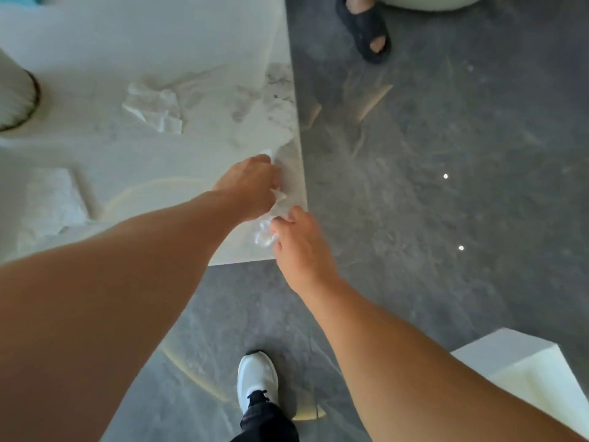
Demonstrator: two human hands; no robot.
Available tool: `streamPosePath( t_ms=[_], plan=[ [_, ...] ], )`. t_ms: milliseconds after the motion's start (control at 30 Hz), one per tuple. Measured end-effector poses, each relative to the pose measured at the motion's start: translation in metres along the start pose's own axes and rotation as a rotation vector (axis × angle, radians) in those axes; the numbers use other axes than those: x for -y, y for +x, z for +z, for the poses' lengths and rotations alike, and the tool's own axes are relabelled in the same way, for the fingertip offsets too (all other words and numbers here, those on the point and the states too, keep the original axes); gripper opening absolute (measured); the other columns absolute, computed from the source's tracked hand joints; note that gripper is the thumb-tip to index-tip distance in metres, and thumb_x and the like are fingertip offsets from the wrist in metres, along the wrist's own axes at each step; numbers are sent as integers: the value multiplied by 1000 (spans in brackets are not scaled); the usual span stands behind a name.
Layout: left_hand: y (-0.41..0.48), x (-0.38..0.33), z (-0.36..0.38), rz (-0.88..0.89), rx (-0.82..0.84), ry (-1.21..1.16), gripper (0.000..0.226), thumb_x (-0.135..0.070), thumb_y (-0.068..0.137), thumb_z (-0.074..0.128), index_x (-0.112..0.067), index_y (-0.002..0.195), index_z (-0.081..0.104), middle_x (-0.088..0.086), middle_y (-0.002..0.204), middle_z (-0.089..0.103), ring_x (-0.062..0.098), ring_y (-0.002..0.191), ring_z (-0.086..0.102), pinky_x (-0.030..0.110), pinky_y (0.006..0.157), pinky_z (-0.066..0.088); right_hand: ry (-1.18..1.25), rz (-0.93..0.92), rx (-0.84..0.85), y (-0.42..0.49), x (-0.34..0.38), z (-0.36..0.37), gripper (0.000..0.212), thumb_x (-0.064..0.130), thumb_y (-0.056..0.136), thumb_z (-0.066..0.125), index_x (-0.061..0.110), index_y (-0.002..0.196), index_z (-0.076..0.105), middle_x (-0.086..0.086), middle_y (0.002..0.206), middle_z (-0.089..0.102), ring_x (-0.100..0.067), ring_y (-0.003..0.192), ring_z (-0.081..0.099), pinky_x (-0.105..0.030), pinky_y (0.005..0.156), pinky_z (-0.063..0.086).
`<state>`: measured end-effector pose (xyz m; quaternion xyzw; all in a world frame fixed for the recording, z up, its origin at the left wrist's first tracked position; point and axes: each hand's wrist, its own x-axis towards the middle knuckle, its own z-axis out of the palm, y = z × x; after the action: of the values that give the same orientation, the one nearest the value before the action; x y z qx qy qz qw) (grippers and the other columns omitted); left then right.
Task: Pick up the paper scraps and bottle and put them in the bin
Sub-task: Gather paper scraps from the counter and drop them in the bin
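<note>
My left hand point(251, 186) is closed on a white paper scrap point(279, 199) at the right edge of the white marble table point(207, 148). My right hand point(302, 250) pinches another crumpled white scrap point(264, 234) at the table's near right corner. A larger crumpled paper point(153, 108) lies further back on the table. A flat white paper point(54, 202) rests at the near left. I see neither a bottle nor a bin.
A ribbed white cylinder point(16, 94) stands at the table's left edge. Grey floor point(446, 186) lies to the right. Another person's foot in a black sandal point(366, 27) is at the far side. A white block point(529, 371) sits at the near right. My white shoe point(256, 381) is below.
</note>
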<state>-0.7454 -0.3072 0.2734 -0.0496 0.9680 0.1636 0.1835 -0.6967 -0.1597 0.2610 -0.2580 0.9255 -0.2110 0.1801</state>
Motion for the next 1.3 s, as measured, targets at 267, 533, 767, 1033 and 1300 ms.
streamPosePath(
  t_ms=[267,533,767,1033,1300],
  plan=[
    [-23,-226,97,280,163,55,16,-16,84,57,-18,97,66,6,109,53,32,94,60,36,75,49,53,390,-112,-162,-219,-59,25,10,84,54,14,106,67,-15,103,54,-36,99,53,-39,73,46],
    [-69,-468,310,360,329,-57,15,-15,83,56,-21,95,62,6,105,52,32,94,57,32,74,45,23,697,-106,-378,-430,-63,19,9,85,55,12,102,64,-14,107,53,-34,101,54,-39,80,51],
    [-116,-575,466,515,474,72,16,-20,85,60,-24,101,59,-1,98,45,28,91,58,32,69,42,140,1019,-143,-526,-536,11,25,10,88,55,11,111,62,-15,112,53,-33,103,56,-39,88,51],
    [-109,-547,454,426,563,192,33,-20,80,64,-27,112,57,5,114,50,31,104,56,32,73,40,175,1074,-13,-524,-531,16,40,13,88,57,21,127,53,-9,124,51,-30,112,53,-37,87,50],
    [-79,-443,255,325,378,125,28,-23,81,61,-26,108,59,7,114,53,33,108,57,35,81,46,110,813,-6,-368,-413,-71,35,17,82,60,16,118,59,-15,116,54,-36,112,54,-41,87,51]
  ],
)
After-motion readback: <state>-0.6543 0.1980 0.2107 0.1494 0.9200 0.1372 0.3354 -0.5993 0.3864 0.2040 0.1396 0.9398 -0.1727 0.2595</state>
